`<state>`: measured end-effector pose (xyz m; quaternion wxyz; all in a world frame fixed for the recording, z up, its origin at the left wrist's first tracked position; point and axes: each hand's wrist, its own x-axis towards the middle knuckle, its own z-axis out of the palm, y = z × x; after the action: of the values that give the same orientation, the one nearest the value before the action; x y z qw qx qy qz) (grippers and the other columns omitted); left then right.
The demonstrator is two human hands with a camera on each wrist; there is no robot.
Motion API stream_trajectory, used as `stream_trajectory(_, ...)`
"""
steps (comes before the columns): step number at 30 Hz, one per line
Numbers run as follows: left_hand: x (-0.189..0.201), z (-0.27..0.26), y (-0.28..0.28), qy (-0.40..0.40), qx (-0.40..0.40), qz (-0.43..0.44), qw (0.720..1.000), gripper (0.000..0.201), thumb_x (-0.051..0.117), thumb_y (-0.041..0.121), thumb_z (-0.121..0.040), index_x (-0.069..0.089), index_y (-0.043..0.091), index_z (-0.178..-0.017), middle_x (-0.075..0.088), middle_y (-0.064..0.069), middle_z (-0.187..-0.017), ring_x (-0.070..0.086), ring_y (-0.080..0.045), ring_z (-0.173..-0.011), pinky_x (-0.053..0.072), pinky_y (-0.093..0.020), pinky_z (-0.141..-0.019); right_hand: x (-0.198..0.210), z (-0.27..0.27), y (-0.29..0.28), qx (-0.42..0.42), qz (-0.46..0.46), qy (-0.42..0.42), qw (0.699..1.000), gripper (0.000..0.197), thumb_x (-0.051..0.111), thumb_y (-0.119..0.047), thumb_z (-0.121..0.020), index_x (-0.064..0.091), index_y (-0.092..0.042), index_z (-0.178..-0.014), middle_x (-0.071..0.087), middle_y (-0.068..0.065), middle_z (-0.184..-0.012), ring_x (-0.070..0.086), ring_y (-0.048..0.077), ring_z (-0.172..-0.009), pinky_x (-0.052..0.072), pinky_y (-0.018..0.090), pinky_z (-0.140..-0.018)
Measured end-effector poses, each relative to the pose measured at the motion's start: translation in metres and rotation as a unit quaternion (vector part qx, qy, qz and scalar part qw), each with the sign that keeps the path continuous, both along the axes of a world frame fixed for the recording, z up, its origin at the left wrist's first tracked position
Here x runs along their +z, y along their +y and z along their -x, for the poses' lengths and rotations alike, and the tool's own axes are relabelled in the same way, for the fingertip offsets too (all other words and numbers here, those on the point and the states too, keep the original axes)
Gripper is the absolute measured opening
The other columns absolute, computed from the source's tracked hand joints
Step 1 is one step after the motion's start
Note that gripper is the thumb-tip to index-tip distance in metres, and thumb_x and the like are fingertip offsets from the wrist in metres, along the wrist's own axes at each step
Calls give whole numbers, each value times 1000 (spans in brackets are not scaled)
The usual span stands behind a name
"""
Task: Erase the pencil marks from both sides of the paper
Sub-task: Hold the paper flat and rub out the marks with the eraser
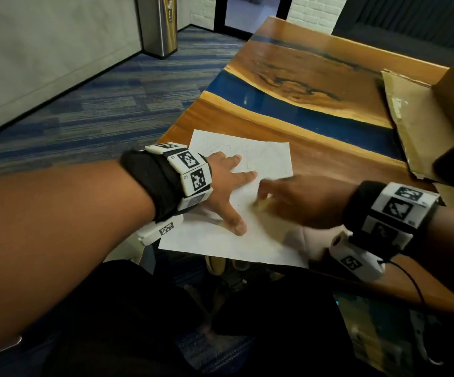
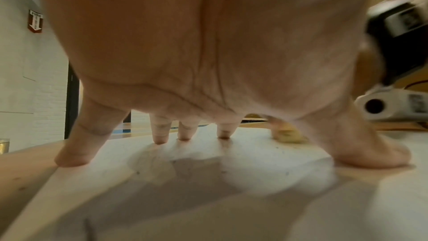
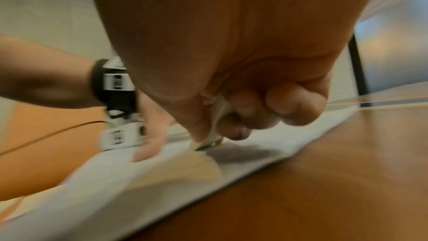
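A white sheet of paper [image 1: 263, 156] with faint pencil lines lies on the wooden table [image 1: 288, 123] near its front edge. My left hand [image 1: 231, 186] presses down on it with straight, spread fingers [image 2: 159, 135] and thumb. My right hand [image 1: 296, 197] is just right of the left one, blurred by motion. It pinches a pale eraser [image 3: 215, 116] whose tip touches the paper [image 3: 115, 186]. The eraser [image 2: 287, 135] also shows in the left wrist view, beyond the thumb, on the paper [image 2: 208, 199]. Small dark crumbs lie on the sheet there.
A flattened cardboard box [image 1: 416, 118] lies at the table's right side. A blue resin band [image 1: 302, 107] crosses the tabletop beyond the paper. Carpeted floor [image 1: 98, 104] and a metal bin [image 1: 160, 25] lie to the left. My legs are below the table edge.
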<state>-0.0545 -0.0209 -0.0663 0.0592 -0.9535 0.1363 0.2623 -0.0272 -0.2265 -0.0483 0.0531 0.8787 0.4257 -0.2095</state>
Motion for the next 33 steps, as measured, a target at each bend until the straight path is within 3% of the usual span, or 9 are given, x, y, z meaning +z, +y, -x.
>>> stream_trajectory(4, 1, 9, 4, -10, 40, 49, 998, 131, 47, 100, -52, -6, 43, -158, -21, -1, -167, -13, -29, -154, 8, -61, -121, 3, -32, -23, -150, -76, -86, 982, 24, 45, -48, -100, 59, -36, -114, 63, -10, -101, 57, 8, -85, 45, 29, -74)
stream_trajectory(6, 4, 15, 18, -21, 74, 85, 993, 128, 39, 100, -51, -2, 42, -158, -22, 1, -166, -17, -25, -153, 5, -58, -122, 7, -25, -25, -219, -209, 25, 953, 25, 49, -51, -99, 64, -31, -99, 63, -12, -82, 56, 6, -68, 45, 28, -65)
stream_trajectory(9, 2, 19, 46, -18, 85, 84, 993, 115, 41, 91, -67, -2, 38, -159, -18, 2, -167, -13, -22, -154, 5, -53, -124, 14, 13, -11, -341, -426, 310, 778, 25, 54, -34, -100, 66, -12, -100, 59, 6, -80, 58, 18, -70, 49, 34, -60)
stream_trajectory(12, -10, 21, 61, -1, 65, 56, 996, 110, 43, 86, -75, -8, 37, -159, -19, 1, -167, -14, -22, -154, 6, -56, -123, -2, 51, 14, -355, -480, 518, 613, 28, 54, -27, -98, 60, -2, -111, 65, 17, -102, 65, 32, -93, 54, 46, -77)
stream_trajectory(16, -7, 21, 57, 10, 50, 40, 998, 104, 47, 79, -83, -10, 36, -159, -21, 2, -166, -15, -23, -154, 5, -56, -123, -30, 61, 35, -387, -480, 561, 552, 33, 51, -28, -99, 55, 0, -118, 63, 25, -118, 65, 37, -108, 50, 51, -96)
stream_trajectory(20, -2, 20, 57, 25, 53, 32, 998, 109, 48, 82, -79, -11, 37, -158, -21, 3, -167, -14, -24, -154, 5, -57, -123, -16, 10, 4, -499, -614, 387, 474, 32, 60, -36, -93, 59, -9, -112, 58, 11, -103, 64, 25, -92, 56, 42, -88)
stream_trajectory(23, -3, 19, 56, 22, 48, 30, 998, 109, 49, 81, -79, -11, 36, -159, -20, 3, -167, -14, -25, -154, 7, -58, -122, -6, 4, -14, -509, -648, 344, 450, 45, 53, -41, -97, 59, -9, -128, 59, 9, -114, 65, 27, -108, 51, 46, -100)
stream_trajectory(29, 1, 22, 54, 30, 53, 31, 998, 111, 52, 81, -78, -9, 36, -159, -19, 3, -167, -14, -23, -154, 7, -58, -123, -28, 55, 13, -468, -549, 446, 530, 33, 53, -22, -97, 59, 3, -118, 60, 23, -117, 64, 43, -112, 50, 58, -96)
stream_trajectory(33, 8, 30, 57, 34, 45, 19, 998, 114, 54, 80, -77, -8, 33, -160, -16, 2, -168, -10, -22, -154, 7, -51, -124, -8, 23, -21, -521, -594, 368, 490, 36, 57, -34, -96, 58, -8, -122, 58, 12, -119, 63, 27, -103, 59, 44, -75)
